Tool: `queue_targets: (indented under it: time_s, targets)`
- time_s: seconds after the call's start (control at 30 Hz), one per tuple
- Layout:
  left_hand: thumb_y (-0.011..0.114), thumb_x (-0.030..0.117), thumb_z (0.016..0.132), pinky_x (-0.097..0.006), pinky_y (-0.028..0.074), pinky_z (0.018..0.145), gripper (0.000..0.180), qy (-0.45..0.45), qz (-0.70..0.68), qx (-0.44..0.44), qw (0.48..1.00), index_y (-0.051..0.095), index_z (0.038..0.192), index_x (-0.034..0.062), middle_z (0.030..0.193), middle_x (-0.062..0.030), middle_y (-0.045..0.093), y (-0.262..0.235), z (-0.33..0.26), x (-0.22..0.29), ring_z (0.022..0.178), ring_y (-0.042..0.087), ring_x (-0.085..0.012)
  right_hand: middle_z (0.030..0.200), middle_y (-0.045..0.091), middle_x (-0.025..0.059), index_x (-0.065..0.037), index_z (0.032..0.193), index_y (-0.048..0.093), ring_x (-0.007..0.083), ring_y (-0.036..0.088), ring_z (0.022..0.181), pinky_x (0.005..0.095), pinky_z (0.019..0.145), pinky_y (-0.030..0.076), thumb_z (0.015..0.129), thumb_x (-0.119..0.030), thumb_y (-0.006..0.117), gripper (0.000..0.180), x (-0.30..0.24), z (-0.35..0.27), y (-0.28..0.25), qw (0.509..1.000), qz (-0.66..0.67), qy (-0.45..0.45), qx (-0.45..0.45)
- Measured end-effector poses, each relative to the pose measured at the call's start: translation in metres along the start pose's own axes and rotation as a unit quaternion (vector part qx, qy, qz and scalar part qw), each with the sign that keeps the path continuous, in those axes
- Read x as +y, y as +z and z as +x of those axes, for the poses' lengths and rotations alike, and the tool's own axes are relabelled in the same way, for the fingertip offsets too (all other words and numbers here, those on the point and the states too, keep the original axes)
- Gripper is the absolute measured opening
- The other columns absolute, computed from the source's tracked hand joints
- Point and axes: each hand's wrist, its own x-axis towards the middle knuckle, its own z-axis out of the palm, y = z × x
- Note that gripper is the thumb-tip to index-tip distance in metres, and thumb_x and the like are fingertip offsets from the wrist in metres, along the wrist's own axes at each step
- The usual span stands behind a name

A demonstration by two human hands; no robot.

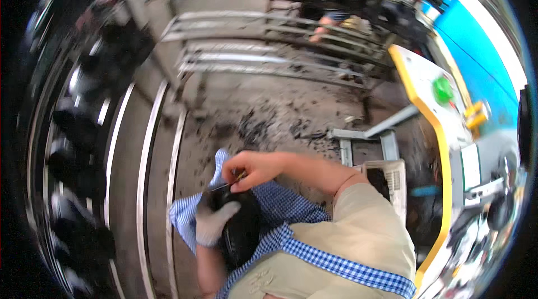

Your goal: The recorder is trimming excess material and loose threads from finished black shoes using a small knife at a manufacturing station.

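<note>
Over my lap lies a black, glossy, rounded shoe-like object (241, 237), resting against a blue-and-white checked apron (286, 201). My left hand (213, 223), in a pale glove with darker fingers, is closed on its side, the thumb lying across the black surface. Bare, my right hand (249, 170) reaches across from the right and pinches a small thin-bladed tool (241, 176) with a yellowish part showing between the fingers. Its thin metal end points left, toward the gloved fingertips at the object's top. Blur hides the exact contact there.
Metal rails (147, 187) with dark items run along the left. A low metal rack (235, 66) stands ahead. Black scraps (258, 128) litter the floor. At right are a yellow-edged white table (420, 75) and a pale crate (399, 187). Another person's limb (321, 29) shows far ahead.
</note>
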Motion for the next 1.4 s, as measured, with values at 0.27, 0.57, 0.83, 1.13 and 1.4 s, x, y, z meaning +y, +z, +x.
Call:
queue_targets:
  time_s: [0.27,0.57,0.83,1.13,1.4]
  targets:
    - [0.076,0.011,0.071,-0.031,0.044,0.092,0.051,0.0,-0.001,-0.205,0.979,0.057,0.117,-0.0007,0.109,-0.0084,0.063,0.061,0.081,0.014,0.1,0.058,-0.0179,0.076,0.061,0.0055,-0.003,0.09,0.059,0.0122,0.054,0.07,0.03,0.063,0.045,0.083,-0.017,0.069,0.019,-0.036,-0.1,-0.039,0.95,-0.168,0.091,0.246]
    - [0.077,0.017,0.071,-0.031,0.046,0.09,0.052,0.0,0.043,-0.246,0.968,0.057,0.115,-0.0017,0.106,-0.0087,0.063,0.074,0.137,0.015,0.098,0.059,-0.0182,0.061,0.056,0.0014,-0.006,0.079,0.061,0.0098,0.049,0.049,0.0262,0.047,0.04,0.099,-0.041,0.043,0.044,-0.122,-0.29,-0.1,0.451,-0.166,0.044,0.876]
    - [0.074,0.017,0.072,-0.031,0.047,0.089,0.052,0.071,0.009,-0.152,0.986,0.055,0.117,-0.0011,0.106,-0.0089,0.063,0.061,0.139,0.036,0.097,0.059,-0.0187,0.103,0.067,0.0162,-0.007,0.109,0.066,0.0306,0.065,0.095,0.0418,0.08,0.05,0.084,-0.032,0.065,0.035,-0.198,-0.434,-0.186,0.175,-0.495,0.33,0.785]
    - [0.071,0.015,0.075,-0.03,0.049,0.083,0.049,0.077,-0.019,-0.007,0.997,0.055,0.119,0.0029,0.106,-0.0072,0.06,0.027,0.132,0.015,0.093,0.058,-0.018,0.107,0.067,0.0157,-0.011,0.102,0.07,0.0318,0.064,0.101,0.0448,0.085,0.05,0.074,-0.035,0.069,0.036,-0.195,-0.464,-0.266,0.253,-0.395,0.525,0.71]
    - [0.071,0.02,0.077,-0.031,0.046,0.088,0.047,0.063,0.033,-0.045,0.996,0.057,0.119,0.0027,0.108,-0.0057,0.06,0.041,0.139,0.032,0.096,0.056,-0.0182,0.098,0.07,0.0109,-0.018,0.098,0.072,0.0298,0.066,0.094,0.0462,0.081,0.051,0.086,-0.037,0.056,0.027,-0.235,-0.496,-0.2,0.181,-0.429,0.48,0.744]
